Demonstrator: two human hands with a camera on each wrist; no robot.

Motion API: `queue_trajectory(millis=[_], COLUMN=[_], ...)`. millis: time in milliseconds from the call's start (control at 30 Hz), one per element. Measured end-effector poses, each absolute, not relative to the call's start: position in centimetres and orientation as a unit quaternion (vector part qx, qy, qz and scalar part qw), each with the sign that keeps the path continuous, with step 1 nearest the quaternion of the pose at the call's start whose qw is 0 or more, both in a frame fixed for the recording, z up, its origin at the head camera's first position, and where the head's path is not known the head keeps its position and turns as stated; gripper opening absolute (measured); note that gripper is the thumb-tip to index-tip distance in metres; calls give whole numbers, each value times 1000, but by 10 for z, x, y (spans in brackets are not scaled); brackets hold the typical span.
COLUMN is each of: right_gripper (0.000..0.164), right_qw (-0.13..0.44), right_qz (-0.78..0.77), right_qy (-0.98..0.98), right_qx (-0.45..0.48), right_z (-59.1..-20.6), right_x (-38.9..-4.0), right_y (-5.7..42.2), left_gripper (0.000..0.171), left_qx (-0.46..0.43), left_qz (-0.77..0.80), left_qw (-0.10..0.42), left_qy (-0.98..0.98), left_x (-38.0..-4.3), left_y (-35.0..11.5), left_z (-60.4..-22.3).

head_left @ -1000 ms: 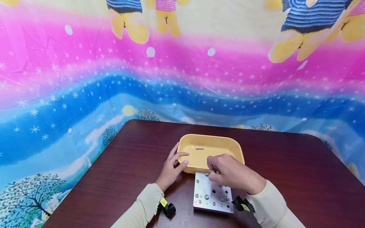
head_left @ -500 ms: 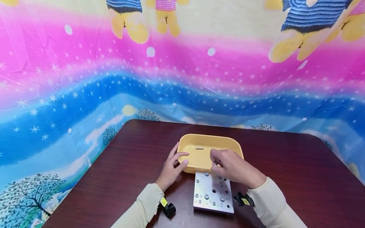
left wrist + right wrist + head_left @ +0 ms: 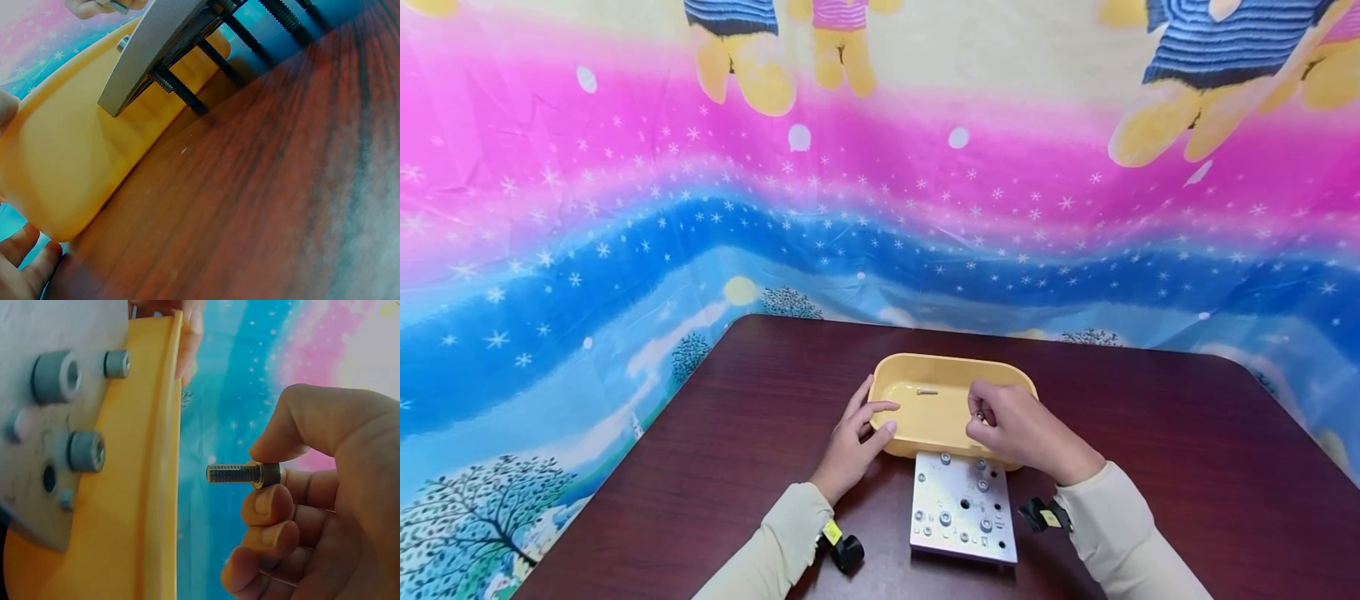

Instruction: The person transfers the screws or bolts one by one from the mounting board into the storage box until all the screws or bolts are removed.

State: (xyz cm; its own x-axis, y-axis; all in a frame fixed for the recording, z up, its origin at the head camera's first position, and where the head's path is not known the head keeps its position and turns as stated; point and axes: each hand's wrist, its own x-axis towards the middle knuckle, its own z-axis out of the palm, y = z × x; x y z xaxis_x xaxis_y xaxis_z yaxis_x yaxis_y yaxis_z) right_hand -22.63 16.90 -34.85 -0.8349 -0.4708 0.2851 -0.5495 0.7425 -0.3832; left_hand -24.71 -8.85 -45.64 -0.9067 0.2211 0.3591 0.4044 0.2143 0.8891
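Observation:
My right hand (image 3: 1030,429) is above the right part of a yellow plastic bin (image 3: 951,360). Between thumb and forefinger it pinches a socket head bolt (image 3: 232,474) by the head, with a washer under the head and the thread pointing away from the palm. Fingers fairly straight, my left hand (image 3: 847,450) rests at the bin's left end, fingertips at the rim. Inside the bin lies another loose screw (image 3: 927,392). Just in front of the bin is a metal plate (image 3: 936,492) with several bolts through it and some open holes.
From low down, threaded shanks (image 3: 181,90) stick out beneath the plate towards the dark red wooden table (image 3: 760,417). Behind the table hangs a patterned cloth (image 3: 880,208). Black wrist cameras (image 3: 847,552) sit at both cuffs, the right one near the plate's right edge.
My right hand has moved up and to the right, off the plate's far right corner and over the bin, with the bolt in its fingers. The left hand has stayed put.

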Motion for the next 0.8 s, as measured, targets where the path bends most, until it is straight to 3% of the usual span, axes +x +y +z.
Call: queue_trajectory(millis=[400, 800], right_gripper=[13, 17], right_qw=[62, 81], right_qz=[246, 247], right_qy=[-936, -930], right_qx=[245, 260], right_z=[-362, -373], right_x=[-239, -247], right_y=[179, 182], left_gripper=[36, 36], left_qx=[-203, -207], left_qz=[-595, -598], left_qw=[72, 73], left_qy=[-774, -771], left_x=[-248, -248], left_y=[-88, -89], left_z=[-458, -457])
